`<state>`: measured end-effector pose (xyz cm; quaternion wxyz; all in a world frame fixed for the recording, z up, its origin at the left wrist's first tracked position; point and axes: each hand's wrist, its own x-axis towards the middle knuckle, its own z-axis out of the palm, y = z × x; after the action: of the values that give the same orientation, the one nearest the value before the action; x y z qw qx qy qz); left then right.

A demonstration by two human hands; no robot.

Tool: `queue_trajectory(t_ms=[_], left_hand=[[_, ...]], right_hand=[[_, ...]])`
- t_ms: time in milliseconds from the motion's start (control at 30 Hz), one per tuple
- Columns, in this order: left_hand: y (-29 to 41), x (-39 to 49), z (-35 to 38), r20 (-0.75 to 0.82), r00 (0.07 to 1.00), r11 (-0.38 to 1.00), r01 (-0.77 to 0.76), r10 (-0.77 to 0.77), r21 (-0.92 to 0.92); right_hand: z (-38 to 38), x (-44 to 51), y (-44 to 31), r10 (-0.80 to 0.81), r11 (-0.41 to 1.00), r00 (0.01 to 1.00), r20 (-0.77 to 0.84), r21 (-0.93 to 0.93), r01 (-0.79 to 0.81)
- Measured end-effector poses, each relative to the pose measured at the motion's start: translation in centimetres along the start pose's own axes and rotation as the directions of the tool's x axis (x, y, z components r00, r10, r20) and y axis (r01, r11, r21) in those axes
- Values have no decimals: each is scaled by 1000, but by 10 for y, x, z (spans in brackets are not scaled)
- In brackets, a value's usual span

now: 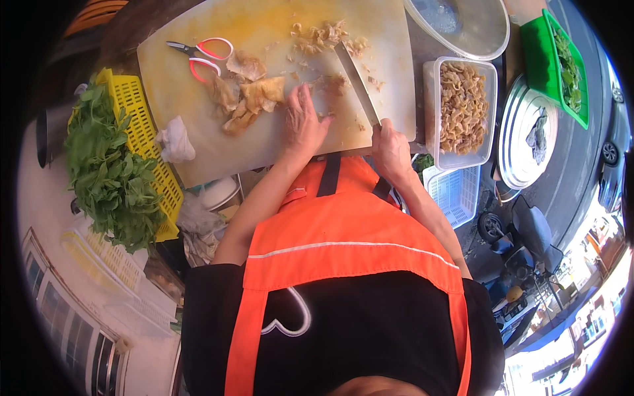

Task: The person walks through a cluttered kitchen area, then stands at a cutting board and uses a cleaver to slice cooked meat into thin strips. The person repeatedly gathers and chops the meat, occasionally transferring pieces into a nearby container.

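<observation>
My right hand (391, 148) grips the handle of a long-bladed knife (357, 81), its blade slanting away over a large pale cutting board (208, 148). Flat on the board rests my left hand (305, 121), fingers somewhat apart, beside uncut light-brown pieces of food (262, 94), perhaps cooked skin or meat; whether the fingertips touch them I cannot tell. Thin cut strips (322, 37) lie in a loose pile near the blade's tip, with scraps scattered around. Scissors with red and white handles (200, 54) lie spread at the upper left, and a crumpled white cloth (177, 141) at the board's left edge.
A clear plastic tub of cut brown strips (463, 109) stands right of the board, below a large translucent bowl (458, 24). Leafy greens (111, 173) overflow a yellow basket (148, 148) at left. Farther right are a round white lid (520, 148), a green basket (547, 64) and a blue-white basket (453, 193).
</observation>
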<state>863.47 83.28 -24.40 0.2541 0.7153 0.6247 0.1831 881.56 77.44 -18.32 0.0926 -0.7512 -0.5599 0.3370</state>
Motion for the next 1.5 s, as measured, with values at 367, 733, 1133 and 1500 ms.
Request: queue_trajectory(t_ms=[367, 733, 1133, 1500], left_hand=[[-18, 35, -61, -285, 931, 965, -176, 228, 197], [-92, 52, -114, -102, 933, 862, 271, -344, -429], [-65, 56, -125, 484, 798, 95, 547, -359, -832], [-61, 57, -98, 510, 794, 275, 598, -330, -753]], right_hand=[[-15, -29, 27, -238, 954, 951, 199, 233, 191], [-17, 20, 9, -117, 985, 992, 55, 136, 109], [9, 13, 2, -109, 989, 992, 69, 111, 101], [20, 7, 2, -62, 986, 997, 52, 158, 53]])
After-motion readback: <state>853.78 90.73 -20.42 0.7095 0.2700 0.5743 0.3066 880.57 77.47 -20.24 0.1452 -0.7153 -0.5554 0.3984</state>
